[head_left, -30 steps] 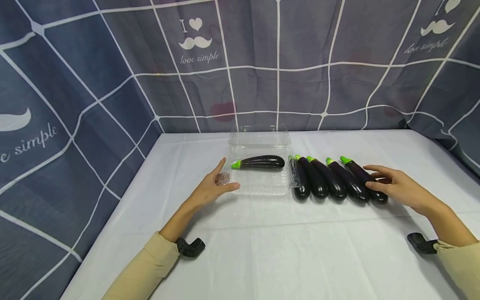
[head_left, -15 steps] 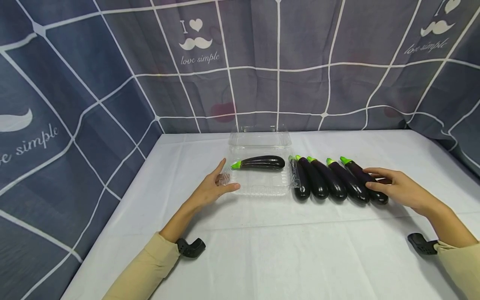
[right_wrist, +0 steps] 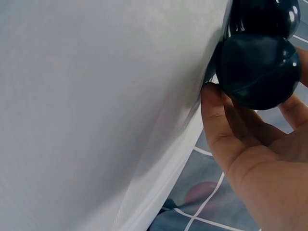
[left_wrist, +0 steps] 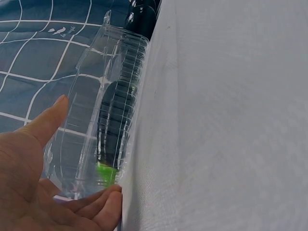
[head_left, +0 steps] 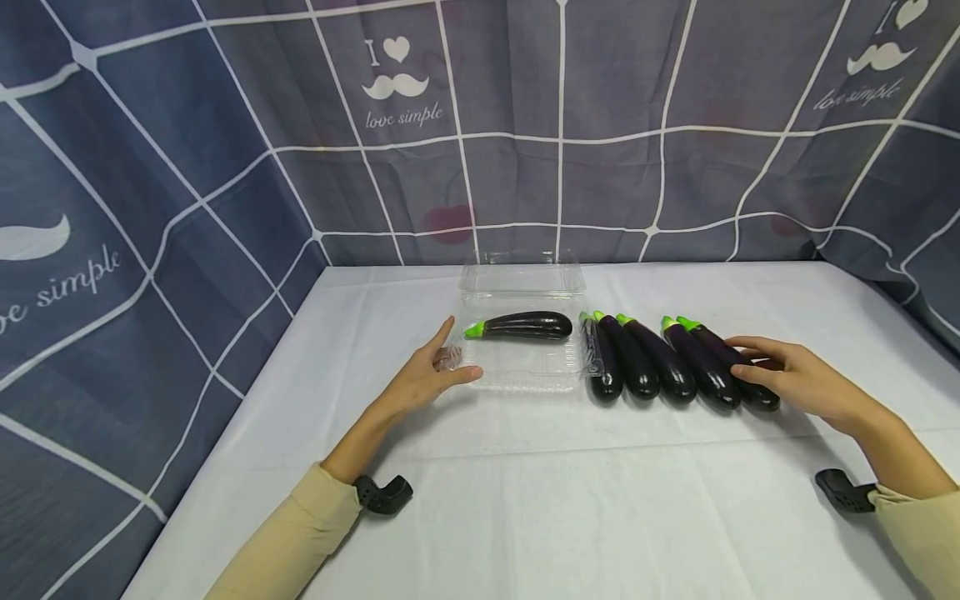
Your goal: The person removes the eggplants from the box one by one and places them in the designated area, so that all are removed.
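Observation:
A clear plastic clamshell box point(head_left: 525, 358) stands with its lid raised at the back. One glossy dark eggplant point(head_left: 528, 325) with a green stem lies across its base. My left hand point(head_left: 420, 379) rests at the box's left side, thumb and forefinger spread; in the left wrist view its fingertips point(left_wrist: 113, 192) lie right by the box's lower edge. Right of the box, several more eggplants point(head_left: 663, 367) lie side by side. My right hand point(head_left: 802, 375) holds the rightmost eggplant point(right_wrist: 260, 72) near its rounded end, thumb and fingers on either side of it.
A white cloth point(head_left: 570, 500) covers the table. Dark checked fabric point(head_left: 510, 92) hangs behind and along both sides. The box's right edge overlaps the nearest eggplant in the row. A black wrist camera point(head_left: 382, 494) sits on each forearm.
The rightmost eggplant's stem end has shifted left, and its neighbour's stem has moved slightly right, so the two now lie closer together. Both hands have stayed nearly still.

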`<state>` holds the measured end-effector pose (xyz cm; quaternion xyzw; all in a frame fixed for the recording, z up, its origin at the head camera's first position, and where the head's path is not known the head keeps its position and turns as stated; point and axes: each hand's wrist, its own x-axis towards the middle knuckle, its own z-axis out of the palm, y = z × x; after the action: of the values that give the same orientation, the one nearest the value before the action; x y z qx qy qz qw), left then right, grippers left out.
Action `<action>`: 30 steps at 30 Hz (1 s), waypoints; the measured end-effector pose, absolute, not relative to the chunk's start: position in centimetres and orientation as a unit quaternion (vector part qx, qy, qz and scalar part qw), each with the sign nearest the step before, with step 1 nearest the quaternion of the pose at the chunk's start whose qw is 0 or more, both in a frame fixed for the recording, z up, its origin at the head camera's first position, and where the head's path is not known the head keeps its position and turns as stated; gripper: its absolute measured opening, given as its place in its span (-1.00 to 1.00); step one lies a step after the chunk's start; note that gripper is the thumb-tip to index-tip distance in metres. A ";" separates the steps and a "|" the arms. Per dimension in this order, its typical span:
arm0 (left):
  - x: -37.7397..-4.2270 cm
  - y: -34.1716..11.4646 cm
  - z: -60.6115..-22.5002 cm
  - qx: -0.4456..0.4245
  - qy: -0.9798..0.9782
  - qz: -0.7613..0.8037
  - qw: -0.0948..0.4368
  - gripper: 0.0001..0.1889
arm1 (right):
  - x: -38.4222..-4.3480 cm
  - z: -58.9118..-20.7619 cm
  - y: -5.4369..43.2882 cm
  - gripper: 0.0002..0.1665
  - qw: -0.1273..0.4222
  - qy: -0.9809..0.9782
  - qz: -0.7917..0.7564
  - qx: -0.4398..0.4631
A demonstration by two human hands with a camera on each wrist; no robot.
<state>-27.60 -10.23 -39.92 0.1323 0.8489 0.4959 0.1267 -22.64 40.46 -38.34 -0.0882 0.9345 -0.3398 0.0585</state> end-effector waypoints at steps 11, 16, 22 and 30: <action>-27.5 -10.2 -39.9 0.127 0.844 0.505 0.130 0.10 | -22.7 -38.3 40.6 -0.28 0.062 0.937 -0.335 -0.072; -27.5 -10.2 -39.9 0.128 0.846 0.501 0.128 0.11 | -22.7 -38.3 40.6 -0.27 0.063 0.938 -0.332 -0.070; -27.5 -10.2 -39.8 0.129 0.851 0.493 0.126 0.11 | -22.6 -38.3 40.6 -0.28 0.057 0.937 -0.338 -0.073; -27.4 -10.2 -39.8 0.133 0.848 0.497 0.126 0.10 | -22.6 -38.3 40.5 -0.30 0.033 0.938 -0.339 -0.071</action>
<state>-27.43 -10.24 -39.80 0.1326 0.8480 0.4974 0.1264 -22.61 40.53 -38.34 -0.0706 0.9377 -0.3386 0.0328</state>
